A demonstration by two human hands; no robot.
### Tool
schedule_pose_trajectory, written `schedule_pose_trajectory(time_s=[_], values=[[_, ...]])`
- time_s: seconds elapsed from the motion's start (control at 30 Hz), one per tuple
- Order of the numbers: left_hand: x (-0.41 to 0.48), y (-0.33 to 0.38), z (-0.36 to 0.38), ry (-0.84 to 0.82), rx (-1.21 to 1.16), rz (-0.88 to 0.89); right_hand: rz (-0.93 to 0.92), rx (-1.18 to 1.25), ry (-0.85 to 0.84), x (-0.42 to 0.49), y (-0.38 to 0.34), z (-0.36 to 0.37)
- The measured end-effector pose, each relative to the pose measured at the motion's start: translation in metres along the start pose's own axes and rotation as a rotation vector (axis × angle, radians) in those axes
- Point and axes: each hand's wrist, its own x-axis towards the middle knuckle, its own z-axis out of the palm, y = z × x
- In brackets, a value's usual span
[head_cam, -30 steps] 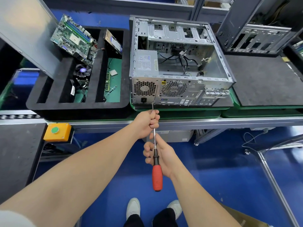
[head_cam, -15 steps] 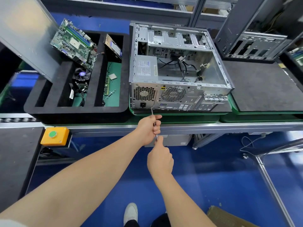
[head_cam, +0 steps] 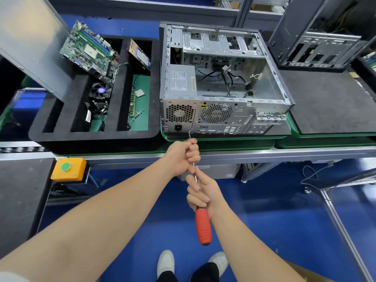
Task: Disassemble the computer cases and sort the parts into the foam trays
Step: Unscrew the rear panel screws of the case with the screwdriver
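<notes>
1. Blue floor point(head_cam: 284, 220) lies under both hands; the metal-edged tabletop point(head_cam: 264, 154) runs just beyond them.
2. Computer case point(head_cam: 223, 117) sits on the tabletop straight ahead of the left hand point(head_cam: 183, 157), side panel off, rear panel facing the person. PSU point(head_cam: 182, 80) is inside, w/ loose cables to its right.
3. Left hand: fingers curled tight round the bare shaft of the screwdriver point(head_cam: 203, 226), close to the tip.
4. Right hand point(head_cam: 205, 194), just nearer the body: fingers wrapped round the top of the red handle.
5. Screwdriver tip meets the bottom edge of the case's rear panel, beside the power socket.
6. Foam tray point(head_cam: 97, 137) is beyond & left of the hands. Mobo point(head_cam: 89, 51) leans tilted at its far end, cooler fan point(head_cam: 100, 92) in the middle slot, drive point(head_cam: 140, 55) propped in the slot nearest the case.
7. Yellow btn box point(head_cam: 69, 168) is left of the left hand. 2nd case point(head_cam: 321, 37) stands far right, behind a dark mat point(head_cam: 335, 102).
</notes>
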Motion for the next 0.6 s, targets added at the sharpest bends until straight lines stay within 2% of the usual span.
schedule_pose_trajectory(time_s=[0.07, 0.2, 0.3, 0.37, 0.43, 0.5, 0.57, 0.6], values=[[0.000, 0.002, -0.003, 0.004, 0.066, 0.009, -0.042, -0.137, 0.087, 0.001, -0.002, 0.003], [-0.001, 0.004, -0.002, 0.035, 0.140, 0.036, -0.157, -0.756, 0.429, 0.001, 0.002, 0.011], [-0.003, 0.001, 0.003, 0.086, 0.220, 0.065, -0.218, -1.520, 0.746, 0.007, 0.005, 0.015], [-0.004, -0.002, 0.011, 0.135, 0.243, 0.082, -0.202, -1.939, 0.875, 0.009, 0.009, 0.017], [-0.005, -0.004, 0.020, 0.174, 0.234, 0.086, -0.197, -2.050, 0.892, 0.010, 0.011, 0.017], [-0.003, -0.005, 0.025, 0.215, 0.258, 0.092, -0.218, -2.010, 0.885, 0.011, 0.008, 0.018], [-0.001, -0.004, 0.025, 0.231, 0.289, 0.095, -0.247, -1.834, 0.778, 0.007, 0.003, 0.018], [0.001, -0.003, 0.025, 0.234, 0.289, 0.090, -0.262, -1.656, 0.685, 0.003, -0.001, 0.018]])
